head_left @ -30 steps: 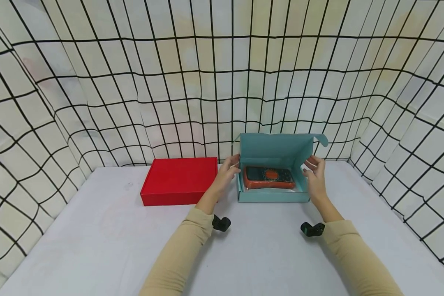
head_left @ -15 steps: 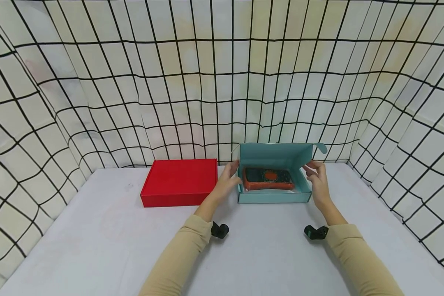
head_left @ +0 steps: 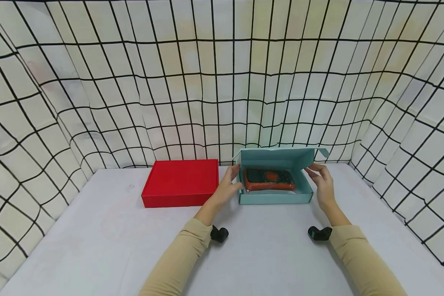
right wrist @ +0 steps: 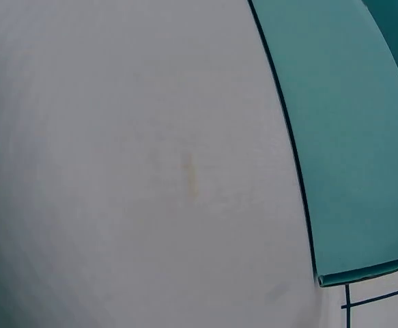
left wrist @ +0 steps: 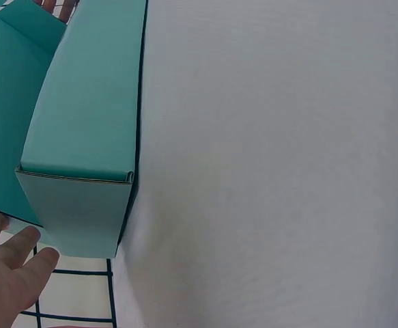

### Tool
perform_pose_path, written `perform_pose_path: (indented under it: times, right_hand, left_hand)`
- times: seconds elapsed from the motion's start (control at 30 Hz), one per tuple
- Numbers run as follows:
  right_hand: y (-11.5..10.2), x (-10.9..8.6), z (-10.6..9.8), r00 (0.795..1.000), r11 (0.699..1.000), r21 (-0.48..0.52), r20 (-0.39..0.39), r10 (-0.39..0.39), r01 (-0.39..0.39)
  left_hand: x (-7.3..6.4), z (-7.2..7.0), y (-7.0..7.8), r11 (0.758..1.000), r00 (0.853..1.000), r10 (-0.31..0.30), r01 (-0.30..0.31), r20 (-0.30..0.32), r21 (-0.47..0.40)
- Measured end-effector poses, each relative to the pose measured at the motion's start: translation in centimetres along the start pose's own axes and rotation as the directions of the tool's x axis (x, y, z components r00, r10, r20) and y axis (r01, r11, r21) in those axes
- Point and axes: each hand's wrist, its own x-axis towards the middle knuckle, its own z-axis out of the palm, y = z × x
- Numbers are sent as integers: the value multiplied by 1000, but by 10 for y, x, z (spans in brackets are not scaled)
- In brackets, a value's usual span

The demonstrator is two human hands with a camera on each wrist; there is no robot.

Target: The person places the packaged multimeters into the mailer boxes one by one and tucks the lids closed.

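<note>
A teal cardboard box (head_left: 275, 199) stands on the table with its hinged lid (head_left: 274, 156) raised and tilted forward. In it lies a dark green and orange wallet-like item (head_left: 271, 180), seemingly in clear plastic wrap. My left hand (head_left: 223, 190) is at the box's left side, its fingers extended against the lid's edge; in the left wrist view its fingertips (left wrist: 28, 236) touch that edge. On the other side, my right hand (head_left: 323, 187) reaches its fingers to the lid's right side flap. The right wrist view leaves this hand out.
A closed red box (head_left: 181, 183) sits left of the teal box, close to my left forearm. Black-lined white cloth (head_left: 222, 82) walls the table (head_left: 133, 246) at the back and sides. Small black devices sit at both wrists.
The teal box's lid has come down and forward, its upper edge lower than before. My right hand has shifted slightly right and down with the flap. The red box has stayed put.
</note>
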Motion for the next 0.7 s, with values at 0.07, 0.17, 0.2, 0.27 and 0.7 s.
perform_pose_path:
  times: [0.07,0.17,0.2,0.27,0.7]
  right_hand:
    - [-1,0,-1,1000,1000,-3,7,-5,5]
    - [-1,0,-3,1000,1000,-8,10,2,-2]
    - [-1,0,-5,1000,1000,-12,11,4,-4]
    - [-2,-1,-7,1000,1000,-19,19,4,-3]
    - [-1,-2,-29,988,995,-93,155,-16,31]
  left_hand:
    - [-1,0,1,1000,1000,1,-1,-1,3]
    - [0,0,0,1000,1000,-1,1,0,9]
    - [0,-1,-1,1000,1000,-2,2,4,11]
    - [-1,-1,-2,1000,1000,-9,9,14,15]
    - [-9,-7,0,996,995,-55,48,87,80]
